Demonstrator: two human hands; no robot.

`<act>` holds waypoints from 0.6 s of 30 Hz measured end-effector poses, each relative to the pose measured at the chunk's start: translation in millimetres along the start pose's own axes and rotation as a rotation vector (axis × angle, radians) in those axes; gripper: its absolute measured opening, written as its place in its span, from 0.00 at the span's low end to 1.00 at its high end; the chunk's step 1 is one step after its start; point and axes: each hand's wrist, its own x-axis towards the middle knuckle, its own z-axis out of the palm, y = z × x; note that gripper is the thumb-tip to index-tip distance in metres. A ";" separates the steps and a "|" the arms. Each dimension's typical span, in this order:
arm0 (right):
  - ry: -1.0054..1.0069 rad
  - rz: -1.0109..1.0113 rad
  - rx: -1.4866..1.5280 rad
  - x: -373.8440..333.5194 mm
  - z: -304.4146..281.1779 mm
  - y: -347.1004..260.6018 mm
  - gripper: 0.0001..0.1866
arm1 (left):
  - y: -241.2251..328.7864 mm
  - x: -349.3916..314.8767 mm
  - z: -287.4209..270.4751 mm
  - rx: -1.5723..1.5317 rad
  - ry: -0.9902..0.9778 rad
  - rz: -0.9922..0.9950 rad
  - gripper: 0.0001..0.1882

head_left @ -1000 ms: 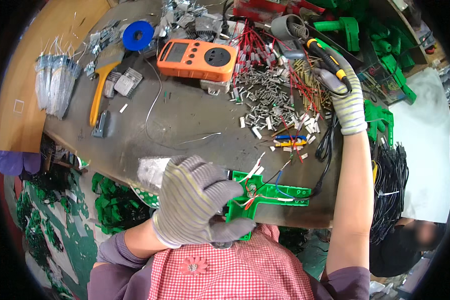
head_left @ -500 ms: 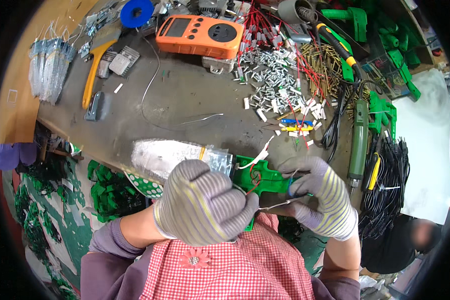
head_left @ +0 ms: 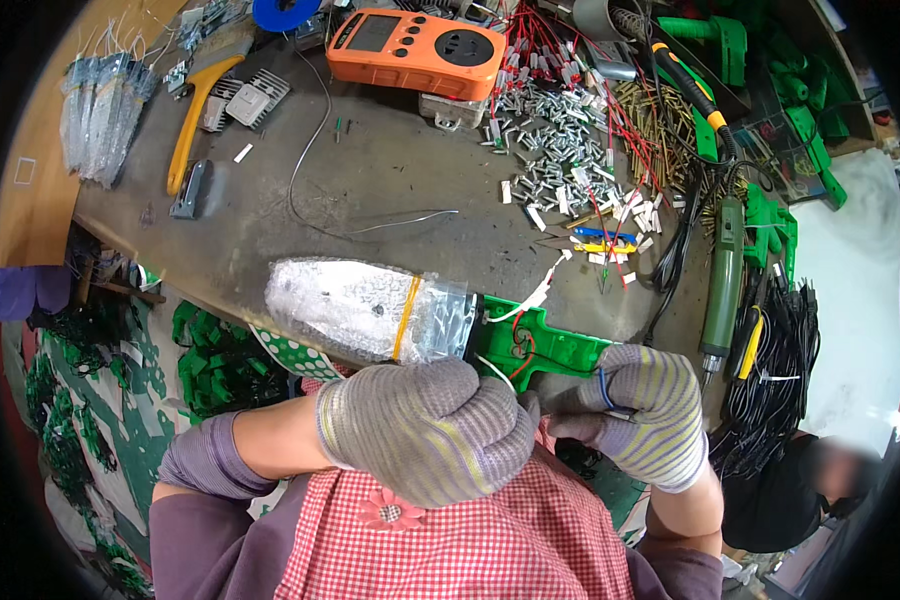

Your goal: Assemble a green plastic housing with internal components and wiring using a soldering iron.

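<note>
Near the bench's front edge lies a green plastic housing (head_left: 570, 352), its open side up, with red and white wires inside. Joined to its left end is a part wrapped in bubble wrap (head_left: 340, 305) with a yellow band round it. My left hand (head_left: 430, 430), in a grey striped glove, is closed in a pinch where a white wire (head_left: 496, 372) runs to its fingertips. At the housing's right end my gloved right hand (head_left: 640, 415) is closed around a thin blue wire (head_left: 604, 388). Its fingertips nearly meet the left hand's, and what lies between them is hidden.
An orange multimeter (head_left: 417, 52) stands at the back beside a heap of screws (head_left: 555, 150). Yellow-and-blue snips (head_left: 605, 243) lie nearer. At right are a green electric screwdriver (head_left: 722, 290) and black cables (head_left: 770, 370). A yellow-handled brush (head_left: 192, 125) lies at left. Another person (head_left: 785, 495) is at lower right.
My hands have drawn closer together, and the wire end seen between them is now hidden. The housing shows more of its inside. The view has shifted slightly.
</note>
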 end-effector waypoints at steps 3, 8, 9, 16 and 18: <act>-0.032 0.079 -0.019 -2.2 -1.8 1.3 0.22 | -1.0 -0.7 2.1 0.002 0.020 0.030 0.13; 0.013 0.180 0.151 1.0 -7.0 -2.7 0.18 | -1.2 0.1 4.2 -0.003 0.038 0.032 0.12; 0.033 0.107 0.088 -0.8 -4.3 -0.3 0.18 | -0.4 0.4 4.8 -0.017 0.047 0.002 0.13; 0.040 -0.019 -0.285 2.4 -0.6 -10.3 0.13 | -1.0 8.4 8.7 -0.333 -0.069 -0.408 0.12; 0.084 -0.073 -0.266 -1.9 3.2 -5.2 0.13 | -2.1 7.4 11.5 -0.423 -0.082 -0.454 0.12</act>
